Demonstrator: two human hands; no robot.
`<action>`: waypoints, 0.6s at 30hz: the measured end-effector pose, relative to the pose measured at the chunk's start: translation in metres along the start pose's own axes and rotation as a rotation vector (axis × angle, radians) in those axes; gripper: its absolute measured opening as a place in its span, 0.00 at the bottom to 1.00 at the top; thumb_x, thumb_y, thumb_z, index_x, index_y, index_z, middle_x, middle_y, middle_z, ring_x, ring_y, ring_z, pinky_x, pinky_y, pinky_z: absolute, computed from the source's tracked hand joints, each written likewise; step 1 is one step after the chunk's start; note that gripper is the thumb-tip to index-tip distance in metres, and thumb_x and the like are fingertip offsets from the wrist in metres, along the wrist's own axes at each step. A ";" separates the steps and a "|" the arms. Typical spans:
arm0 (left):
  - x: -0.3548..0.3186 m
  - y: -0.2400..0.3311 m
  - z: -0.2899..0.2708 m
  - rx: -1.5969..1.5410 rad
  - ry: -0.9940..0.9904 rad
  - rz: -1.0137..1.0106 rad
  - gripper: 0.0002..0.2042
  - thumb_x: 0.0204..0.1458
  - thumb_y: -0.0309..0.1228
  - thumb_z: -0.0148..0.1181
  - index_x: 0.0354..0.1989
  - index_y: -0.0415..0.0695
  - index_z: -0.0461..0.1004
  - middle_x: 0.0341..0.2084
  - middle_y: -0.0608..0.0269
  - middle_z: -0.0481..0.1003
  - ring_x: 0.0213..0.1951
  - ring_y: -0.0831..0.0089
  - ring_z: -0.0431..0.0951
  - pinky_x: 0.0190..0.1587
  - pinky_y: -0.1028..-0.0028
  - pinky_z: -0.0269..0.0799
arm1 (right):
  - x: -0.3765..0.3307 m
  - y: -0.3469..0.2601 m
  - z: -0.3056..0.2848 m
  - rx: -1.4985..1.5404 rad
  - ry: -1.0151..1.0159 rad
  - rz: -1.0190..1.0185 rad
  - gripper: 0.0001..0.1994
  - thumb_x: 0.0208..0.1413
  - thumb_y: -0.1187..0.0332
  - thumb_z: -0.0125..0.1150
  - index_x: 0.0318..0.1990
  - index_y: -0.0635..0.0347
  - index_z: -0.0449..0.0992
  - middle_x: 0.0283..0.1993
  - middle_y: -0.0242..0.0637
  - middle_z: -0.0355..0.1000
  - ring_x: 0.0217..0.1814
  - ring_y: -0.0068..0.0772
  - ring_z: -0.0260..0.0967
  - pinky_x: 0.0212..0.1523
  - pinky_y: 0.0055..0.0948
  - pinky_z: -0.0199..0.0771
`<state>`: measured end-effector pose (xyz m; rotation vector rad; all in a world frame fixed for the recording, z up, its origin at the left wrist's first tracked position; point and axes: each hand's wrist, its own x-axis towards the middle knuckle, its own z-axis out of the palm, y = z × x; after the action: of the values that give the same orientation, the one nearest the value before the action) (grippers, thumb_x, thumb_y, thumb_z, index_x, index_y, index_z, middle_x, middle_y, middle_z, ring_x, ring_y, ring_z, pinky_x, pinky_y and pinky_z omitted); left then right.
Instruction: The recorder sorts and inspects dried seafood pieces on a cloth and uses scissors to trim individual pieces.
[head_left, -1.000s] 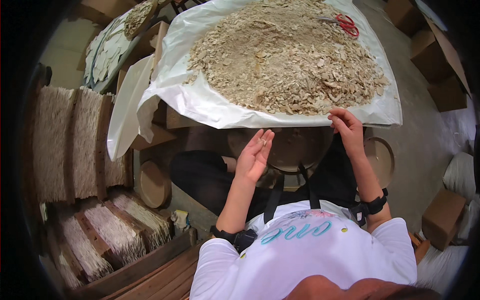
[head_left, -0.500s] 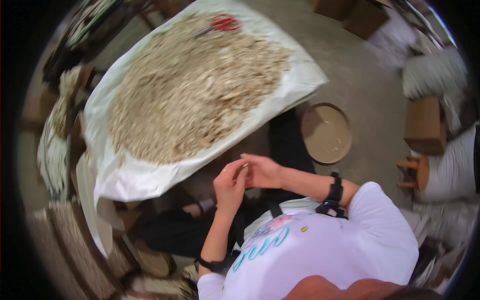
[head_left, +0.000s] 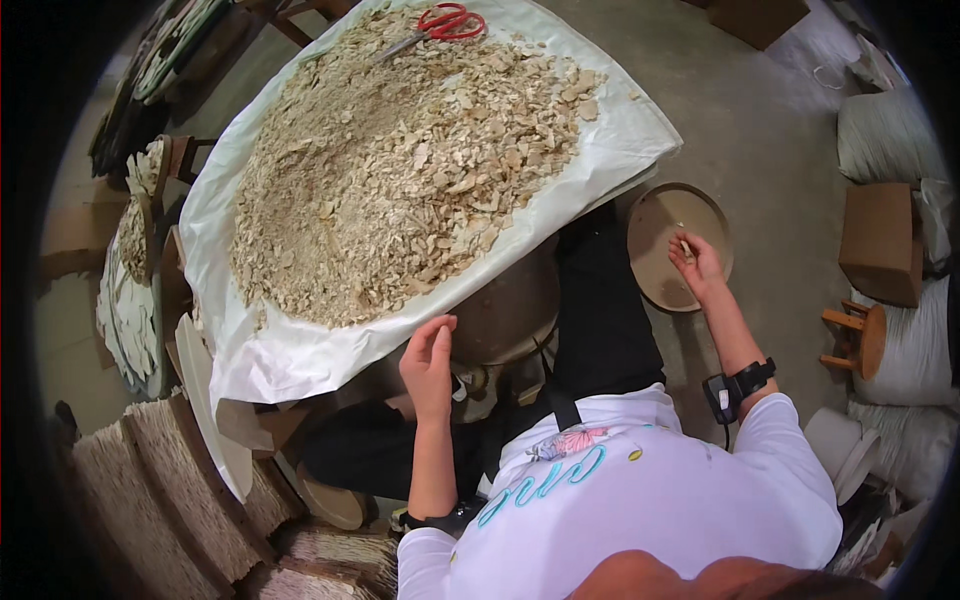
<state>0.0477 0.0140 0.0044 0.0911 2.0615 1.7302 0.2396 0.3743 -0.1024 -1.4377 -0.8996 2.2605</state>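
My left hand (head_left: 428,368) is raised beside the near edge of a white sheet (head_left: 290,365). Its fingers are stretched out with the thumb a little apart, and nothing shows in them. On the sheet lies a broad heap of beige flakes and crumbs (head_left: 400,180), finer on the left and coarser on the right. My right hand (head_left: 700,268) is over a round tan tray (head_left: 665,285) to the right, fingers curled around a small pale flake (head_left: 686,247). A few tiny pale bits lie in the tray.
Red-handled scissors (head_left: 452,22) rest on the heap's far side. Stacked rough-edged sheets (head_left: 150,490) stand at lower left. On the right are a cardboard box (head_left: 880,240), a small wooden stool (head_left: 862,340) and pale sacks (head_left: 890,135). My legs are under the sheet's near edge.
My hands were together in front of me and are now apart. The right has moved out over the round tray; the left has shifted slightly left.
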 end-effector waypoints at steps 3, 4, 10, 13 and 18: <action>-0.002 -0.015 -0.014 -0.147 0.043 -0.094 0.08 0.51 0.26 0.49 0.37 0.35 0.70 0.32 0.60 0.73 0.36 0.75 0.73 0.43 0.78 0.67 | 0.027 0.015 -0.037 -0.842 0.270 -0.370 0.13 0.45 0.71 0.53 0.40 0.64 0.69 0.36 0.40 0.68 0.38 0.35 0.67 0.39 0.26 0.70; 0.000 -0.014 -0.013 -0.151 0.043 -0.082 0.08 0.51 0.26 0.49 0.37 0.35 0.70 0.32 0.60 0.73 0.36 0.75 0.73 0.43 0.78 0.67 | 0.032 0.017 -0.043 -1.559 0.429 -0.716 0.14 0.43 0.72 0.54 0.41 0.62 0.69 0.38 0.40 0.67 0.40 0.38 0.66 0.42 0.27 0.68; 0.005 -0.004 -0.002 -0.221 -0.048 -0.147 0.09 0.51 0.26 0.49 0.38 0.35 0.70 0.31 0.59 0.73 0.32 0.74 0.73 0.40 0.77 0.69 | -0.033 -0.025 0.119 -0.997 0.028 -1.215 0.10 0.41 0.78 0.50 0.35 0.61 0.71 0.35 0.40 0.68 0.39 0.38 0.65 0.39 0.32 0.65; 0.003 0.003 0.011 -0.243 -0.107 -0.131 0.09 0.51 0.26 0.49 0.38 0.35 0.70 0.30 0.59 0.73 0.32 0.74 0.73 0.39 0.77 0.69 | -0.030 -0.017 0.174 -1.055 -0.164 -1.359 0.09 0.40 0.76 0.52 0.33 0.60 0.71 0.31 0.39 0.67 0.37 0.39 0.65 0.36 0.32 0.66; -0.006 0.003 0.006 -0.239 -0.144 -0.130 0.09 0.51 0.26 0.49 0.38 0.35 0.70 0.30 0.59 0.73 0.31 0.74 0.73 0.38 0.76 0.70 | -0.009 -0.007 0.218 -1.066 -0.294 -1.172 0.09 0.40 0.73 0.54 0.33 0.60 0.71 0.29 0.40 0.66 0.35 0.39 0.65 0.35 0.33 0.65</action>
<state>0.0549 0.0186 0.0083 0.0072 1.7084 1.8179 0.0491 0.3009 -0.0266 -0.4210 -2.4028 1.0409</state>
